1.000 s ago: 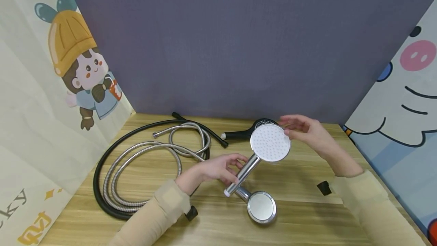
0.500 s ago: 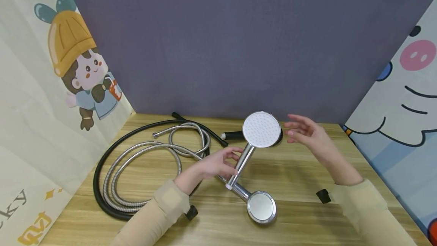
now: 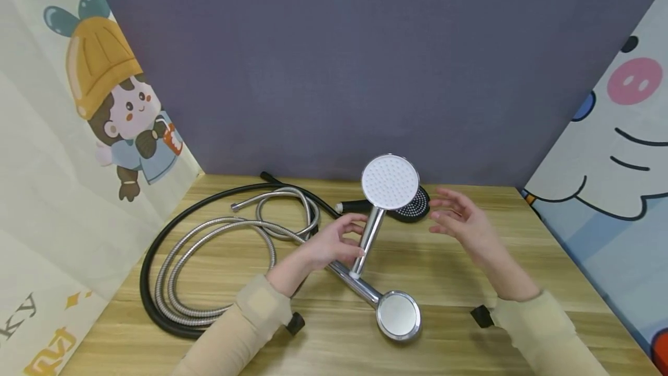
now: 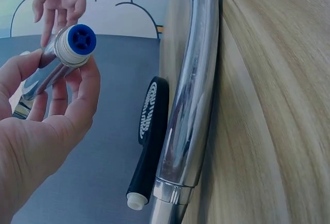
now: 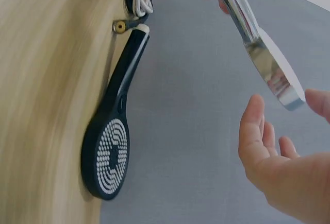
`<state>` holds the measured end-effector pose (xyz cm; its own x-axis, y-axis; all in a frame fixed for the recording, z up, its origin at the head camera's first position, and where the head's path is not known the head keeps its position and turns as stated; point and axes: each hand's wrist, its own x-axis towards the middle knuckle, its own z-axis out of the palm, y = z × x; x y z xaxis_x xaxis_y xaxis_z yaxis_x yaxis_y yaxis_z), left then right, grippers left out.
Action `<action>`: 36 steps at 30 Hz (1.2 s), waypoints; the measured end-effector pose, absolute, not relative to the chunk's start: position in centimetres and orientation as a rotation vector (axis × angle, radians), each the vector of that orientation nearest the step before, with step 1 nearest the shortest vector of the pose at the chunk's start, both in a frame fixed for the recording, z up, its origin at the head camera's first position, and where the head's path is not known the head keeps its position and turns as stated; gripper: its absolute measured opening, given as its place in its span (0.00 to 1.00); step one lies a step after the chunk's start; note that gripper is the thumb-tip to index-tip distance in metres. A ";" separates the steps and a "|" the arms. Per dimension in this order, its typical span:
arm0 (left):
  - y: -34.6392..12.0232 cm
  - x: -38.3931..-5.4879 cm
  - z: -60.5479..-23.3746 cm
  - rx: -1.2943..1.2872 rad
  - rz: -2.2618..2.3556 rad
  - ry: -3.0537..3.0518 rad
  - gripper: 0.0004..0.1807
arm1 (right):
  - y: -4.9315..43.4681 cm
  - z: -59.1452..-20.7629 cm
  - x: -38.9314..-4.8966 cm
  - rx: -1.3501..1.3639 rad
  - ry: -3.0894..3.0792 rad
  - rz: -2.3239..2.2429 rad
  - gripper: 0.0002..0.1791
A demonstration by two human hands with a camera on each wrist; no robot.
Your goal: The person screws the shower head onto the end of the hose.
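Observation:
A chrome shower head with a round white spray face is held up by its handle in my left hand. Thumb and fingers wrap the handle, and in the left wrist view its threaded white end with a blue insert points at the camera. My right hand hovers to the right of the spray face, its fingers loosely bent and holding nothing. Below the held one, a second chrome shower head lies on the table. Behind it lies a black shower head with a dotted face.
Coiled silver metal hoses and a black hose lie on the left of the wooden table. One metal hose runs to the lying chrome shower head. A grey-blue panel stands along the back edge, with printed cartoon sheets at both sides.
The held shower head has moved up and left and turned more upright, uncovering more of the black shower head's face. My right hand is now apart from its rim.

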<state>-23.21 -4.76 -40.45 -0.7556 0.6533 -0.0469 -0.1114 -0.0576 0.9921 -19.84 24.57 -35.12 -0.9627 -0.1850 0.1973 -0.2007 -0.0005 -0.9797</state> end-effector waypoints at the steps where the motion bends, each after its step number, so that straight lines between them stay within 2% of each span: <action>1: -4.7 -23.2 -40.4 0.577 1.876 1.695 0.39 | 24.4 -35.2 -19.8 0.417 -2.212 2.175 0.27; 15: -3.7 -23.3 -39.6 0.568 1.953 1.728 0.39 | 21.7 -37.1 -18.7 0.439 -2.129 2.324 0.26; 23: -3.1 -23.3 -39.5 0.556 1.991 1.713 0.39 | 20.4 -37.8 -18.7 0.363 -2.162 2.355 0.34; 36: -1.9 -22.7 -39.5 0.573 2.027 1.720 0.38 | 18.5 -38.2 -19.2 0.276 -2.179 2.320 0.35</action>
